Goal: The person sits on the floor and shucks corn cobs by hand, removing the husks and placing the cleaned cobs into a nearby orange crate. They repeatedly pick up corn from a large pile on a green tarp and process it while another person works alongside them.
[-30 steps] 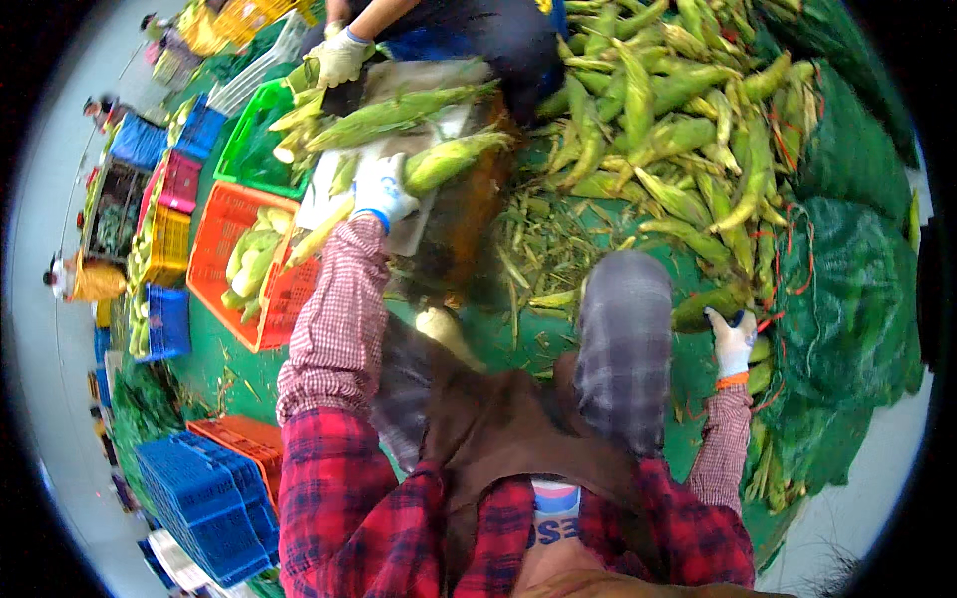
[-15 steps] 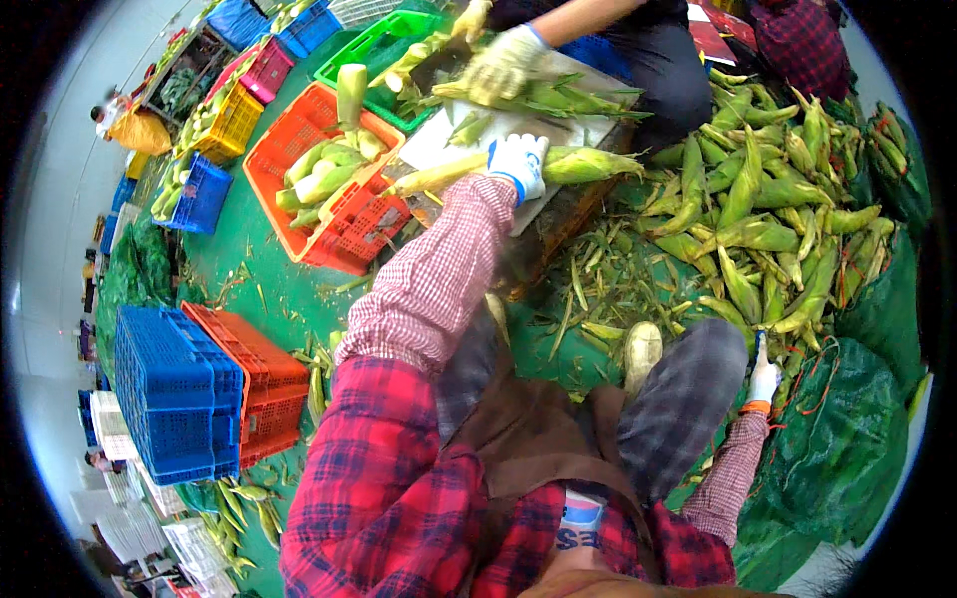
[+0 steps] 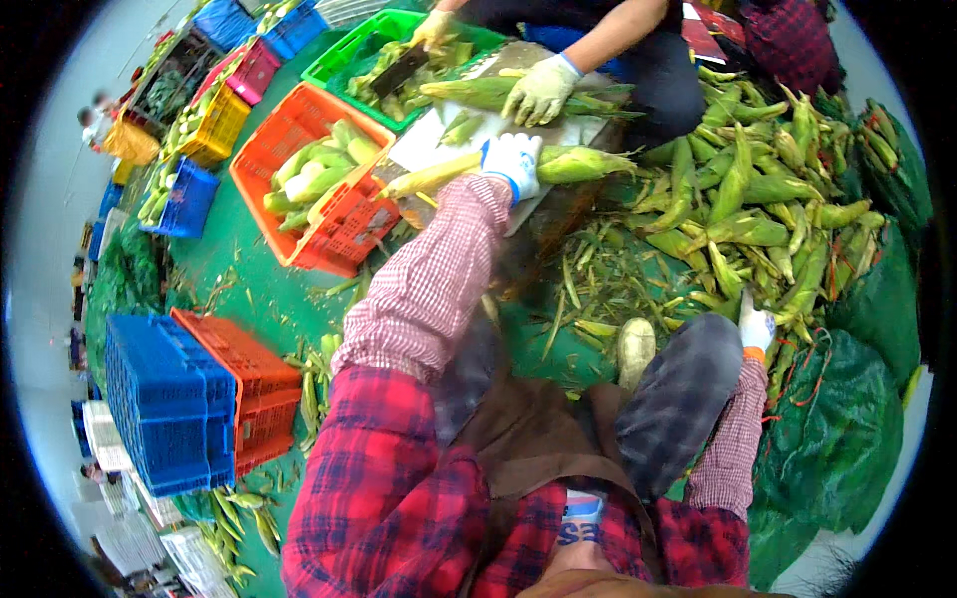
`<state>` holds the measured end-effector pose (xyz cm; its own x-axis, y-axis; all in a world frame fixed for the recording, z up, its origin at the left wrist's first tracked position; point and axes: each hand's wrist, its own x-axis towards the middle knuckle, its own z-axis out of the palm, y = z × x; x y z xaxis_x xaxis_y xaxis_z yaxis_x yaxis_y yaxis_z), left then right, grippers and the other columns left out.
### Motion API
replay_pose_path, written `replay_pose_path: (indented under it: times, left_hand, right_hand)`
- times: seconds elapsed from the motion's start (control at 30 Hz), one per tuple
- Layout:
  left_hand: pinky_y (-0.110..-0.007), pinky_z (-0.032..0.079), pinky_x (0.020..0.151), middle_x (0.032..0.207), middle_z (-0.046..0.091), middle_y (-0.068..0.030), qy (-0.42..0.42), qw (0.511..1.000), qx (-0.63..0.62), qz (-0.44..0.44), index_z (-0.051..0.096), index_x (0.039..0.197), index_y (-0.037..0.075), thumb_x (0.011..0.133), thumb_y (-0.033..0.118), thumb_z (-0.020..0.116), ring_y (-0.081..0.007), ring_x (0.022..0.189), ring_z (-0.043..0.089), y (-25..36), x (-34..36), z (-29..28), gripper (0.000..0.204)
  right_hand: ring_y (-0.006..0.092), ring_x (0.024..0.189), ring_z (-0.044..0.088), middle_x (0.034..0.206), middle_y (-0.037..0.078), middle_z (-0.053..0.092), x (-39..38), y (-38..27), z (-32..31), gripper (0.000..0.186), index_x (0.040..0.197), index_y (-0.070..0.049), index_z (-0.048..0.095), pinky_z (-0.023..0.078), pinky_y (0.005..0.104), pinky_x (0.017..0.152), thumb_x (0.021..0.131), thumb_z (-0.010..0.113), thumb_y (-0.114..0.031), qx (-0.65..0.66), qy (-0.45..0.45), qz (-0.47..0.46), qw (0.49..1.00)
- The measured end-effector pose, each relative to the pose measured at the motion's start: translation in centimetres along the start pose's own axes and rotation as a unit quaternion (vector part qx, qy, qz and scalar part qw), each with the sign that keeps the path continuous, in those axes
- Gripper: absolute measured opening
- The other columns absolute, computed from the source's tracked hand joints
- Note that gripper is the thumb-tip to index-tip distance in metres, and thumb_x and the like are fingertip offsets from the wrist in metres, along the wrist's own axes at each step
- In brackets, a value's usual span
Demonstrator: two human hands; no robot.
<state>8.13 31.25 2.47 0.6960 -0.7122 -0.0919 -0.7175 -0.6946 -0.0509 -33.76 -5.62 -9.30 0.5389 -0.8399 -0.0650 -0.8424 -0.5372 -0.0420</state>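
Lying across the white board (image 3: 427,149): corn (image 3: 583,165), left hand (image 3: 512,165) curled closed over its middle; whether one ear or two, hidden. Right of board: corn heap (image 3: 758,194), right hand (image 3: 757,328) at its near edge, hold unclear. Left: orange crate (image 3: 344,235). Around: green floor (image 3: 227,286), husk-strewn. Far left: room (image 3: 45,259) blurred, cut off.

The left hand (image 3: 512,162), gloved, grips an ear of corn (image 3: 586,165) above the low table (image 3: 419,149). The right hand (image 3: 758,329) is at the corn pile's (image 3: 748,189) near edge; its hold cannot be determined. Opposite, a co-worker's gloved hand (image 3: 543,90) rests on a leafy ear (image 3: 474,93). An orange crate (image 3: 344,239) containing corn stands left of the table.
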Motion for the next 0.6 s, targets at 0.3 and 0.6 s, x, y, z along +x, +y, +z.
replay_pose_path:
  times: [0.3, 0.6]
  left_hand:
    - [-0.046, 0.047, 0.099, 0.125, 0.06, -0.0138, 0.031, 0.999, -0.002, 0.015, 0.054, 0.132, 0.012, 0.078, 0.042, 0.072, -0.0323, 0.118, 0.058, -0.5, 0.3, 0.7, 0.065]
    - [-0.045, 0.047, 0.099, 0.126, 0.06, -0.0122, 0.027, 0.999, 0.046, 0.004, 0.05, 0.14, 0.013, 0.082, 0.041, 0.068, -0.0309, 0.117, 0.059, -0.1, -0.3, 0.2, 0.067]
  right_hand:
    - [0.0417, 0.1, 0.068, 0.106, 0.03, 0.069, -0.5, -1.8, 0.7, 0.084, 0.106, 0.008, 0.07, 0.053, 0.0485, 0.087, 0.092, 0.043, -0.071, -0.023, 0.06, 0.072, 0.995]
    - [0.0373, 0.101, 0.067, 0.112, 0.021, 0.07, -2.2, -6.9, -3.2, 0.065, 0.116, -0.006, 0.067, 0.052, 0.0472, 0.088, 0.088, 0.052, -0.063, 0.073, 0.054, 0.056, 0.994]
